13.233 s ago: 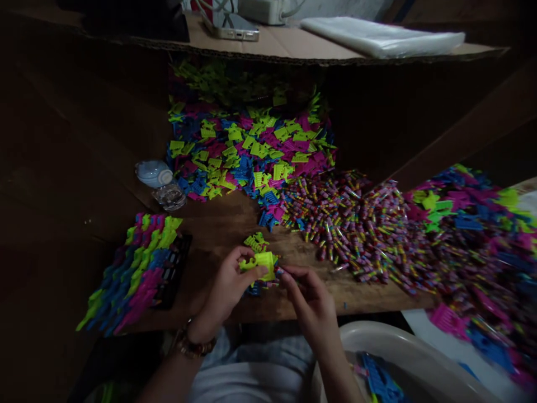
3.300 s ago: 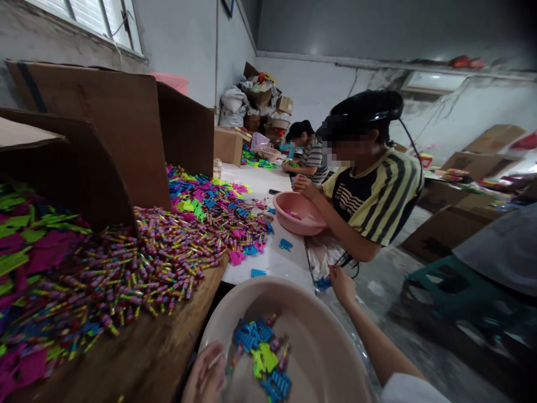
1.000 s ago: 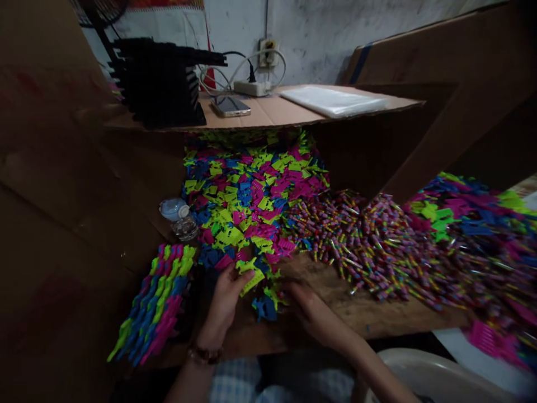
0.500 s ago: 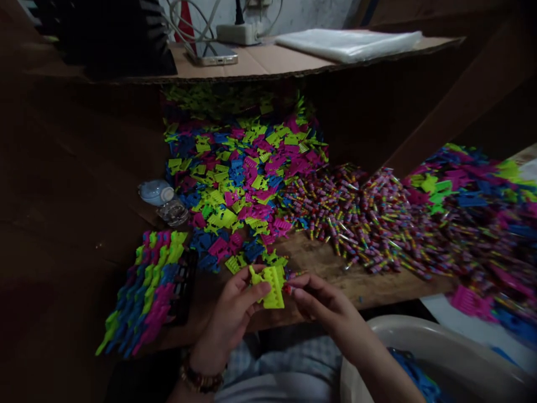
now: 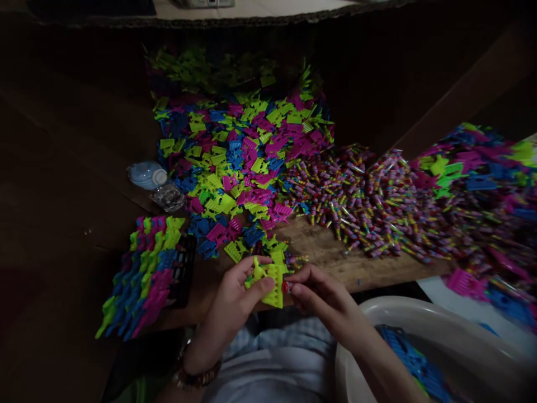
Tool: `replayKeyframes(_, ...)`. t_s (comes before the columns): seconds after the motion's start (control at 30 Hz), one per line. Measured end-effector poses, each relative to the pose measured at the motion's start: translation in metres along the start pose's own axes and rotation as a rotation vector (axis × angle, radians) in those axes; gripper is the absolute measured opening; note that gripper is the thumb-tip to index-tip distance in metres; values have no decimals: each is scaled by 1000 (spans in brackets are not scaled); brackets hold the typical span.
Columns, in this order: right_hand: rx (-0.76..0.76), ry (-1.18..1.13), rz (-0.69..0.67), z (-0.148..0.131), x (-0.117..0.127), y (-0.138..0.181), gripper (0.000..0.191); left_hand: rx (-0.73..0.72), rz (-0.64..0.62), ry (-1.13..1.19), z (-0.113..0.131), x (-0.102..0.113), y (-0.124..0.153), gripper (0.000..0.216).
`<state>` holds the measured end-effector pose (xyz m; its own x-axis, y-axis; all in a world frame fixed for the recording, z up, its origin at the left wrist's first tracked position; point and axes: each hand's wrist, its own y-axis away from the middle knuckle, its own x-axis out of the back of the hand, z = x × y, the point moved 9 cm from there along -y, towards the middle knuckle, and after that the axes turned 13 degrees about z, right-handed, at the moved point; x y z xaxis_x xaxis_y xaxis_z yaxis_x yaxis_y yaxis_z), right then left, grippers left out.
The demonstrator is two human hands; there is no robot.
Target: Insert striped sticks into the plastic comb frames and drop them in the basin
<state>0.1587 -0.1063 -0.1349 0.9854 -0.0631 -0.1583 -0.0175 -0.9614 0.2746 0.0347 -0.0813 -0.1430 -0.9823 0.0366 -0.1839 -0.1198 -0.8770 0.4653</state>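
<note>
My left hand point(image 5: 237, 296) grips a yellow plastic piece point(image 5: 272, 285) with a ribbed, slotted face, thumb on top and fingers beneath. Close to its right edge, my right hand point(image 5: 325, 299) pinches a small red-ended stick point(image 5: 287, 287); most of it is hidden by the fingers, and I cannot tell whether it touches the yellow piece. Ahead of both hands spreads a heap of yellow, pink and blue plastic pieces point(image 5: 251, 162). Right of that lies a pile of small wrapped, candy-like sticks point(image 5: 369, 207).
Stacked coloured pieces point(image 5: 146, 274) stand in rows on a black rack point(image 5: 184, 268) at left. Behind them lies a clear bottle with a blue top point(image 5: 146, 176). A pale basin point(image 5: 348, 336) holding blue pieces is at lower right. A cardboard shelf point(image 5: 268, 12) overhangs the back.
The view has tipped downward, so the phone and white sheets on the shelf are mostly out of sight. My hands keep their holds, and the red-ended stick shows a little more.
</note>
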Motion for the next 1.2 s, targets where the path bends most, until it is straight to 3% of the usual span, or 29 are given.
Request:
replayKeyframes(0.1, 25, 17, 25, 9, 2, -1, 23, -31, 54, -90, -1, 6, -4, 37)
replayKeyframes(0.27, -70, -110, -22, 32, 0, -2, 27, 230, -53, 96, -29, -2, -6, 47)
replayKeyframes(0.53, 38, 58, -15, 21, 3, -3, 18, -10, 94, -148, -9, 14, -4, 31)
replayKeyframes(0.73, -97, -168, -89, 38, -2, -4, 22, 252, -39, 104, -33, 0, -3, 41)
replayKeyframes(0.9, -10, -84, -13, 24, 6, 4, 14, 40, 53, -58, -14, 7, 1, 32)
replayKeyframes(1.0, 56, 13, -1, 20, 6, 2, 12, 4, 98, -161, -8, 10, -1, 31)
replayKeyframes(1.07, 35, 9, -9, 28, 2, -2, 17, 79, 90, -126, -15, 9, -6, 34)
replayKeyframes(1.2, -123, -97, -51, 42, -5, -2, 28, 374, -9, 116, -48, -2, -10, 41)
